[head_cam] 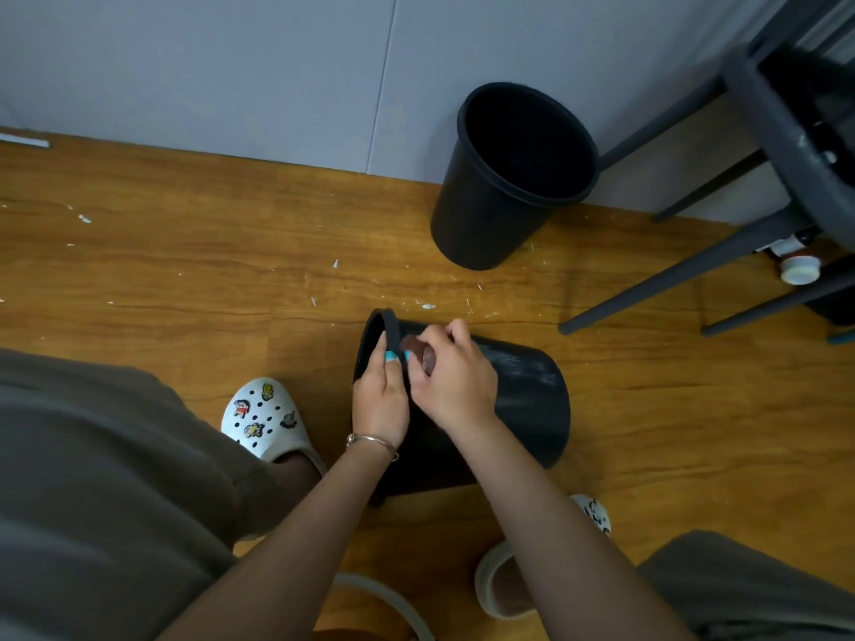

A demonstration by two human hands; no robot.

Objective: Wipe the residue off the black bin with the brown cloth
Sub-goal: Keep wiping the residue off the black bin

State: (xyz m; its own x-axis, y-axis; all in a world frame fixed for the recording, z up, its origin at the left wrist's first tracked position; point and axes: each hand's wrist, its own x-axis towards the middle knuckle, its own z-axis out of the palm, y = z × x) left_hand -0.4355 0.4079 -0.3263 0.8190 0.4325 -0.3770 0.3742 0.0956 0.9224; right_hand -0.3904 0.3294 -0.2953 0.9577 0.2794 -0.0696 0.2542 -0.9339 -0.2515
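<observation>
Tipped bin (523, 390) lies on floor (185, 270) — second bin (504, 178) behind it, chair legs (671, 279) to its right.

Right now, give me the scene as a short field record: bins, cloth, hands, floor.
bin being cleaned: black bin lying on its side on the wooden floor, open end toward the left of the picture
residue: whitish smears on its upper side
cloth: brown cloth bunched against the bin just behind the rim
left hand: grips the rim
right hand: holds the cloth on the bin
second bin: black, standing upright by the wall, untouched
floor: scattered white flecks
</observation>
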